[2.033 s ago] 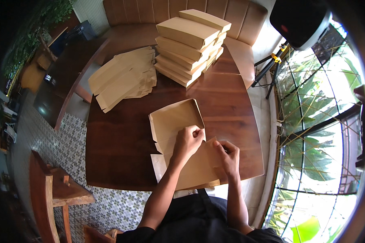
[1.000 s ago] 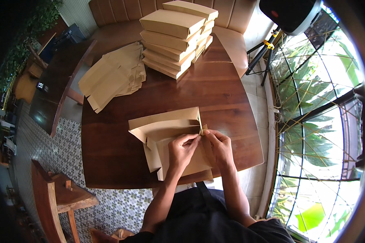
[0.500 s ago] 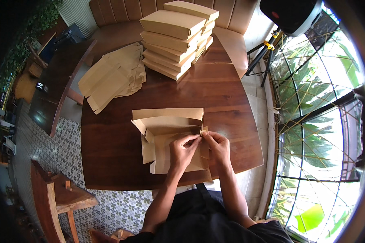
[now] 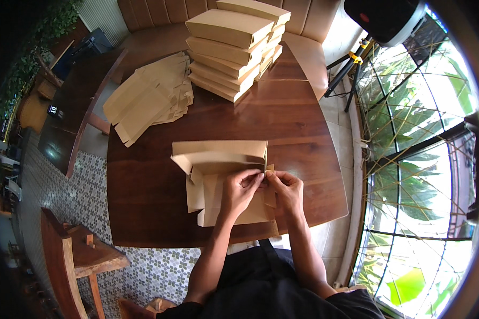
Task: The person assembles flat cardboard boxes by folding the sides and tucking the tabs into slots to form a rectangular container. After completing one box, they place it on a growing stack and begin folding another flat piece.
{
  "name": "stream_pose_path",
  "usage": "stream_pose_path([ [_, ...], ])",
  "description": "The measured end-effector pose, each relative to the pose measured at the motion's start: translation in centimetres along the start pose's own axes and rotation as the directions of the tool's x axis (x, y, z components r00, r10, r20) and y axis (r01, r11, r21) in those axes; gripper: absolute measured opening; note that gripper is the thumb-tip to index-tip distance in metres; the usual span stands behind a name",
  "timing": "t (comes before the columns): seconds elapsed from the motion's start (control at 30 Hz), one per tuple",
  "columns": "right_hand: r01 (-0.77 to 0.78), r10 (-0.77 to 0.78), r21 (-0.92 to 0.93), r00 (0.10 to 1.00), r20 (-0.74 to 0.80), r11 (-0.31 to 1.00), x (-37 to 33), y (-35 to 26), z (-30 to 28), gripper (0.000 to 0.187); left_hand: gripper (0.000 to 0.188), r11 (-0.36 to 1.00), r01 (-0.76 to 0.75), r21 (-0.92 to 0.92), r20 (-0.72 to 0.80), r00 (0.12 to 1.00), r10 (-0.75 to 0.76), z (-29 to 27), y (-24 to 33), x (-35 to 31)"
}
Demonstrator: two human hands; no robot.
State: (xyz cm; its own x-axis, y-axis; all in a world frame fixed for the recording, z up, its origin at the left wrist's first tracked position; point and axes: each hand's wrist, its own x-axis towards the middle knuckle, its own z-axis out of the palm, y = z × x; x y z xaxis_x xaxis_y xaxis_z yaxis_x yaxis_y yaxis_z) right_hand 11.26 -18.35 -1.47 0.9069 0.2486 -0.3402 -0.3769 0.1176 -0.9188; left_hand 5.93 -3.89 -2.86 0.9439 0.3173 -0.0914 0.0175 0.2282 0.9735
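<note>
The head view shows the cardboard box (image 4: 213, 189) near the table's (image 4: 303, 127) near edge, about midway between its left and right edges. Two seconds ago its far section lay back and the hands were apart; now that section stands raised and the hands meet at the box's right side, so the folding seems to have reached this corner, unfinished. Both forearms slant inward from the near edge. The left hand (image 4: 241, 190) pinches the raised side, fingertips nearly together; the right hand (image 4: 287, 190) pinches the flap beside it.
</note>
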Motion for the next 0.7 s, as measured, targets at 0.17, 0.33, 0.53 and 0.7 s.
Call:
stream_pose_path([
  [0.17,0.009,-0.01,-0.084,1.0,-0.012,0.996,0.2,0.4,-0.4,0.025,0.024,1.0,0.003,-0.019,0.008,1.0,-0.003,0.0,-0.1,0.4],
  [0.33,0.006,-0.007,-0.04,1.0,-0.03,0.999,0.6,1.5,-0.5,0.025,0.024,0.994,0.082,0.078,-0.046,0.996,-0.078,0.5,0.4,0.3],
  [0.53,-0.063,0.063,-0.058,0.998,-0.005,0.996,1.1,1.7,-1.5,0.024,0.025,0.982,-0.028,0.189,-0.042,0.998,0.036,0.5,-0.1,0.6],
  [0.7,-0.123,0.101,0.133,0.982,0.158,0.983,0.9,0.7,-2.1,0.02,0.028,0.963,-0.132,0.236,-0.073,0.985,0.154,0.4,-0.8,0.4],
])
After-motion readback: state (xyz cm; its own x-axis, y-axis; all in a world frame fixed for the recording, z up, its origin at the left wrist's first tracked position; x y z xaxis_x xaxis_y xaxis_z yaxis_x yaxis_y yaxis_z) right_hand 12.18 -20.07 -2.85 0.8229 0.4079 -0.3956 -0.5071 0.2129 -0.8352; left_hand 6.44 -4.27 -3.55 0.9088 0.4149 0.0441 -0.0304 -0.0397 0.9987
